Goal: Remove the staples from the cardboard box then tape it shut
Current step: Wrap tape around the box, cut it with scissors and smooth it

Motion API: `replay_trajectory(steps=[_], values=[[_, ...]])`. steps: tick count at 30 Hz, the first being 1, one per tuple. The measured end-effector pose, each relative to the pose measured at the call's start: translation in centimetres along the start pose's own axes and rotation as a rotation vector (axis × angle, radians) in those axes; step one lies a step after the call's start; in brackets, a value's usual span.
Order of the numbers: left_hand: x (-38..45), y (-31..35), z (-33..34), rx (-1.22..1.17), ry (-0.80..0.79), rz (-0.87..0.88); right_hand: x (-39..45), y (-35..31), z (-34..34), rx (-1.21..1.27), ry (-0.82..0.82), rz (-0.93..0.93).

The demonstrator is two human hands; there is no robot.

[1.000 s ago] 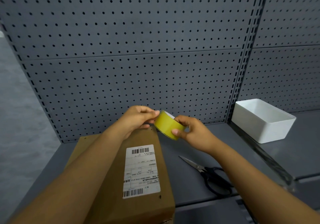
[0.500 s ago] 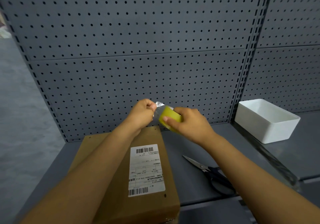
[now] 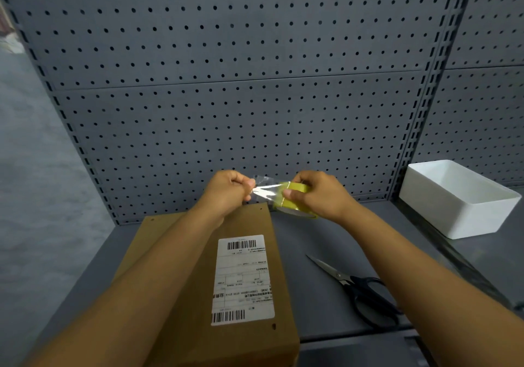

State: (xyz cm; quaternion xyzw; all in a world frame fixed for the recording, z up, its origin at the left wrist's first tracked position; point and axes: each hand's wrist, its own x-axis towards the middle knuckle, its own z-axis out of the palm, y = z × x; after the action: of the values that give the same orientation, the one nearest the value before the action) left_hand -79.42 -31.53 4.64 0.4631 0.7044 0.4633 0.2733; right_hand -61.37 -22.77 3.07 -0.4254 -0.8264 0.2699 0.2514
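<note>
Left hand (image 3: 229, 189) pinches the free end of clear tape (image 3: 266, 189), right hand (image 3: 317, 194) grips the yellow roll (image 3: 295, 201), the strip stretched sideways between them just above the far end of the cardboard box (image 3: 243, 287), whose long axis runs toward the person

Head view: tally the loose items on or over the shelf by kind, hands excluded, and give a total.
Cardboard box: 1
Roll of tape, held by the right hand, its clear end pinched by the left hand: 1
Scissors: 1
White bin: 1
Total: 4
</note>
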Motion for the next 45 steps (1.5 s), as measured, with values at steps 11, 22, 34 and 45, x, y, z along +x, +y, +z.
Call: replay_trajectory(steps=[11, 22, 34, 45], values=[[0.4, -1.7, 0.8, 0.171, 0.044, -0.123, 2.2, 1.5, 2.8, 0.027, -0.046, 0.077], [1.1, -2.3, 0.9, 0.264, 0.041, -0.170, 3.3, 2.2, 3.7, -0.017, -0.106, 0.068], [1.5, -2.4, 1.0, 0.357, 0.054, -0.170, 3.0, 2.7, 4.2, -0.007, -0.084, 0.056], [1.9, -2.9, 0.2, 0.697, 0.075, -0.088, 3.0, 3.1, 4.8, -0.009, -0.090, 0.067]])
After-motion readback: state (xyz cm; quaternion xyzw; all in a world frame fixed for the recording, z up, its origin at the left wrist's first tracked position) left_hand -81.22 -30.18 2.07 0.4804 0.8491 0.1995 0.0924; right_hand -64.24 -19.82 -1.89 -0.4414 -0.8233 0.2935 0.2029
